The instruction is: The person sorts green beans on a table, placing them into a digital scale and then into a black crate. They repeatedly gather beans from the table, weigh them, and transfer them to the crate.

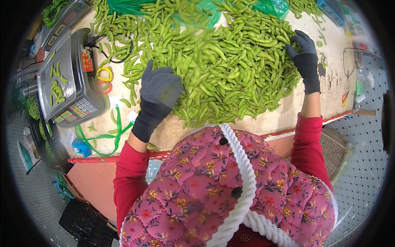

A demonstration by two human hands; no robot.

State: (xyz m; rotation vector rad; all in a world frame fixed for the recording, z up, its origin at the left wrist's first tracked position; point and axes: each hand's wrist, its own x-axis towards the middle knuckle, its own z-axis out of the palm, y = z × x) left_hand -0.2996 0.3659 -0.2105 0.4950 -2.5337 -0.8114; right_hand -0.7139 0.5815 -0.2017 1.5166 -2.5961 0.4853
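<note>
A broad heap of green edamame pods (228,71) is spread before me on a pale, worn tabletop (265,122). My left hand (161,85), in a grey and black glove, lies at the heap's left edge, back up and thumb apart. A greenish stain marks that glove. At the heap's upper right edge is my right hand (304,46), gloved alike. Its thumb and fingers are spread against the outermost pods, with some pods between them. Neither hand plainly grips anything, though the left palm is hidden.
A digital scale (58,83) with several pods on its pan stands left. Near it lie yellow-handled scissors (105,74), a black cable (131,51), green netting (117,132) and a blue tape dispenser (81,147). Green plastic bags (268,7) lie behind. A plastic crate (331,151) stands lower right.
</note>
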